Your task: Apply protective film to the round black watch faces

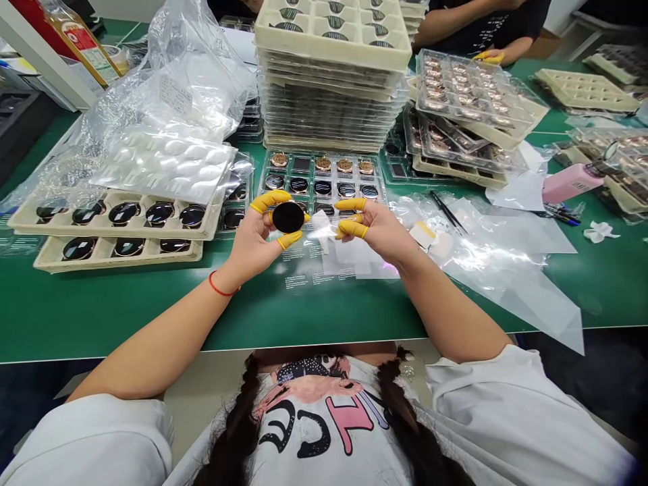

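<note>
My left hand point(263, 233), with yellow finger cots on its fingertips, grips a round black disc point(288, 217) by its edge. The dark flat face is turned towards me. Just to the right, my right hand point(372, 226), also in yellow finger cots, is closed on a small piece of clear film point(324, 224) with a whitish part. The film is close beside the disc; whether they touch, I cannot tell. Behind both hands lies a clear compartment tray point(260, 177) of round pieces, some black and glossy, some gold-brown.
A tall stack of trays point(331, 101) stands behind. Cream trays of black discs point(116, 233) lie left under bubbled plastic sheeting point(167, 162). To the right are tweezers point(448, 209), plastic film point(526, 283), a pink bottle point(572, 182) and trays of coppery parts point(460, 88). A co-worker's hand point(490, 57) shows behind.
</note>
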`<state>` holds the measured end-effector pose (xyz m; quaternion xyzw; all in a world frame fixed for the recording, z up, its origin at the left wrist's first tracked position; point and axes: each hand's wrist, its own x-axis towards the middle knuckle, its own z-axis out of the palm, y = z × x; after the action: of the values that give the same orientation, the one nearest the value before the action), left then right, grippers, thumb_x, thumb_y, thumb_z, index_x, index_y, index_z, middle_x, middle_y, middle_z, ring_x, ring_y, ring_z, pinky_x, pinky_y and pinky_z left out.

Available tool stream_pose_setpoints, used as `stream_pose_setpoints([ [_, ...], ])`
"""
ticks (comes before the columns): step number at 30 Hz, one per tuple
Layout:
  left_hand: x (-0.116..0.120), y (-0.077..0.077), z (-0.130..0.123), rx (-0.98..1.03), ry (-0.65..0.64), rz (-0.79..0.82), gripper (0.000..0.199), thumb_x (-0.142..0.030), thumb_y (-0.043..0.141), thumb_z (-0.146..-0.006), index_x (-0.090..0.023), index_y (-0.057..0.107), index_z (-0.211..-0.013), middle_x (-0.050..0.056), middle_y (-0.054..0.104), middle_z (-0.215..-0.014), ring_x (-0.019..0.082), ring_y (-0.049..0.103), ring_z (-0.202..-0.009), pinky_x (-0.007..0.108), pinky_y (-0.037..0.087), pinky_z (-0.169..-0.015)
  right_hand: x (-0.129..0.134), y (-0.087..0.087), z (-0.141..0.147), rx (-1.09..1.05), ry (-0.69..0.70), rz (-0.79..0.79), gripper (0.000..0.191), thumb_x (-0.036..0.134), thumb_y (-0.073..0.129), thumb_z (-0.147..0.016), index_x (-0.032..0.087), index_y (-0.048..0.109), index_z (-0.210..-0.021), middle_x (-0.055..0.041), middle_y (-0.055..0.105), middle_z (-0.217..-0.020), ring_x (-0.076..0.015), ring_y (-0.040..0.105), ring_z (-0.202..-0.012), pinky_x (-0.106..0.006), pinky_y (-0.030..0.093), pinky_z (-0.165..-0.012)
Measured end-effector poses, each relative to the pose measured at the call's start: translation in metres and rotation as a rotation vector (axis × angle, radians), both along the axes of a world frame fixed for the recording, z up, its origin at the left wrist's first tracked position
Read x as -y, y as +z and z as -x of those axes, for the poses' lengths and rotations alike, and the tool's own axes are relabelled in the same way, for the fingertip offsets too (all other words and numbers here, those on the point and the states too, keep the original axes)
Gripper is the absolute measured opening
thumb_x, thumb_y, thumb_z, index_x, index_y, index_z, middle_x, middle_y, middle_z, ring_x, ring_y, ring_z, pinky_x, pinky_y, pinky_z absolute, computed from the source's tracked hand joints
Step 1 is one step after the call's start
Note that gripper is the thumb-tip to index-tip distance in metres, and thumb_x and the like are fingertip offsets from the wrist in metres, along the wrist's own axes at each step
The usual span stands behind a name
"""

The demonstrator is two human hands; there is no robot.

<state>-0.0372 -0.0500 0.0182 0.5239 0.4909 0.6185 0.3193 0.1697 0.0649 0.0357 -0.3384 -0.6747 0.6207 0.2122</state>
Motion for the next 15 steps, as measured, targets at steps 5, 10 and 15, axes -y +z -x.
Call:
stream_pose_setpoints([
  [5,-0.005,-0.006,0.002,0.064,-0.039,0.041,0.063,-0.027,0.081,-0.068,-0.02,0.044,-0.118,0.006,0.07,-0.104,0.02,0.072,-0.098,0.031,0.057,-0.09,-0.007,0.005,-0.009,0.025,-0.046,-0.129,0.042,0.037,0.07,-0.081,0.021,0.058,-0.118,-0.0049,0.071,-0.095,-0.018,0.068,-0.093,-0.041,0.053,-0.092],
  [10,-0.005,-0.007,0.003,0.092,-0.054,0.065,0.063,-0.024,0.081,-0.068,-0.02,0.044,-0.118,0.005,0.072,-0.1,0.018,0.072,-0.098,0.031,0.057,-0.092,-0.013,0.006,-0.012,0.053,-0.119,-0.259,0.018,0.032,0.068,-0.079,0.019,0.067,-0.092,-0.0054,0.07,-0.097,-0.0172,0.064,-0.087,-0.037,0.053,-0.083],
  [15,-0.003,-0.002,-0.003,0.143,-0.065,0.203,0.062,-0.025,0.081,-0.067,-0.02,0.043,-0.116,0.005,0.073,-0.097,0.02,0.073,-0.096,0.035,0.057,-0.093,-0.01,0.011,-0.015,0.104,-0.086,-0.365,0.009,0.025,0.069,-0.076,0.018,0.066,-0.08,-0.0037,0.068,-0.089,-0.0161,0.061,-0.081,-0.035,0.05,-0.079],
])
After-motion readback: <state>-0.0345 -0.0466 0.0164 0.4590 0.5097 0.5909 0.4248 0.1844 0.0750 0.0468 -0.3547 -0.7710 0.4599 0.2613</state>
